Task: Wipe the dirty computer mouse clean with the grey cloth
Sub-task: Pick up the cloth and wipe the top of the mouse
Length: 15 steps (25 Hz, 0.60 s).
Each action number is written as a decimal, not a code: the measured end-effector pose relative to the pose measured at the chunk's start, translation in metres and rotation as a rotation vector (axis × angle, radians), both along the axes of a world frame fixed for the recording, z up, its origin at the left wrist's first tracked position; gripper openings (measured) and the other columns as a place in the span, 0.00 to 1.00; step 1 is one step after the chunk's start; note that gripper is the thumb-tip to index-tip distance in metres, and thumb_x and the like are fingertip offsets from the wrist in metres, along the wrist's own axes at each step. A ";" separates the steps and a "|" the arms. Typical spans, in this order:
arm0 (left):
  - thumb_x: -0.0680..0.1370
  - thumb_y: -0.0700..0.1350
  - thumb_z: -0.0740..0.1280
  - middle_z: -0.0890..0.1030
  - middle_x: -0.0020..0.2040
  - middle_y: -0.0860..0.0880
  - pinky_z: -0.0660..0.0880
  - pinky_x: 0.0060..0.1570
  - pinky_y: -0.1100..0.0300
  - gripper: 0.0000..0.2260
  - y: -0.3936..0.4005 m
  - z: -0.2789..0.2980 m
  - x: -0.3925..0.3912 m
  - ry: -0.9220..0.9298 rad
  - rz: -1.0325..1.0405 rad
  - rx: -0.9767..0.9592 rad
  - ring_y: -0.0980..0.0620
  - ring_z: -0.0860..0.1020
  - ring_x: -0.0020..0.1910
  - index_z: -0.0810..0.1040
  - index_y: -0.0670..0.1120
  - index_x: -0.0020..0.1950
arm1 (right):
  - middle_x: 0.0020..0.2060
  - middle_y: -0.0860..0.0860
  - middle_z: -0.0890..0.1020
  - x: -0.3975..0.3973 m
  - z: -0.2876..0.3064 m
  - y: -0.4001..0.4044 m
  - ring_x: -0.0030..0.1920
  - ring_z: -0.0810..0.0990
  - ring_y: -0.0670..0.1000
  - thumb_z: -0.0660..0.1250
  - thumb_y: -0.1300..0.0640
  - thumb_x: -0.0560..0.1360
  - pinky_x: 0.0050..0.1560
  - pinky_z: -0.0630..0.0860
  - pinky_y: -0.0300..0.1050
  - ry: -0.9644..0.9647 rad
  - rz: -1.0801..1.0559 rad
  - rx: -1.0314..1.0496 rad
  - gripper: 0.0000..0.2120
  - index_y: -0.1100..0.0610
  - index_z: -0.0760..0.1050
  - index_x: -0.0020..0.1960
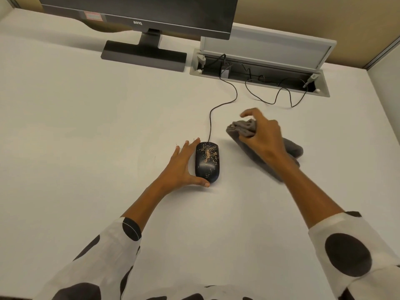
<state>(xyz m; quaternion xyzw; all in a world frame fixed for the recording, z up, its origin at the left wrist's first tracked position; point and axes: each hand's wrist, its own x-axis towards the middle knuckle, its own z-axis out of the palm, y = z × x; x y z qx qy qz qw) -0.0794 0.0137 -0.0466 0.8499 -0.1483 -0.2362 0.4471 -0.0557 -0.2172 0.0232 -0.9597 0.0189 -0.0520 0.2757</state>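
Pale orange-tan grit was scattered over the back and buttons of the black corded plastic computer mouse [207, 162], which lay near the middle of the white worktop [86, 126]. The mouse was steadied by the left hand [184, 167], spread open, with fingers along its left flank and the thumb at its rear edge; the touch appeared light rather than a full clasp. The crumpled grey cloth [242, 128] was bunched in the right hand [263, 137], just right of the mouse and apart from it, with the index finger lifted and the tail of the fabric trailing under the wrist.

The mouse was judged light, hard-shelled and smooth, likely to slide under a wipe unless pinned at its sides. The cloth was judged soft and limp, best gathered into a pad. The thin black cable [225, 102] ran from the mouse's nose to the open grey cable hatch [259, 83] and could be snagged. The black monitor [140, 16] on its stand stood well behind, out of the way.
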 end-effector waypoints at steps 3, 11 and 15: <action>0.59 0.56 0.78 0.53 0.76 0.54 0.40 0.68 0.59 0.52 0.000 0.000 0.000 -0.016 -0.001 -0.014 0.66 0.41 0.66 0.49 0.59 0.74 | 0.46 0.61 0.82 -0.006 -0.018 0.027 0.47 0.79 0.61 0.70 0.55 0.71 0.48 0.75 0.52 -0.019 0.056 -0.125 0.18 0.54 0.75 0.61; 0.62 0.56 0.77 0.53 0.77 0.54 0.37 0.73 0.54 0.49 0.001 -0.003 0.001 -0.093 -0.061 -0.001 0.57 0.43 0.75 0.51 0.51 0.75 | 0.49 0.59 0.75 -0.012 -0.032 0.045 0.47 0.77 0.56 0.71 0.63 0.69 0.46 0.71 0.40 0.120 0.123 -0.004 0.20 0.52 0.78 0.59; 0.63 0.57 0.76 0.53 0.77 0.52 0.37 0.74 0.52 0.50 0.000 -0.005 0.002 -0.126 -0.075 0.020 0.54 0.43 0.76 0.50 0.50 0.75 | 0.46 0.55 0.72 -0.023 -0.029 0.034 0.47 0.77 0.55 0.72 0.66 0.67 0.51 0.76 0.45 0.126 0.182 0.045 0.22 0.51 0.78 0.59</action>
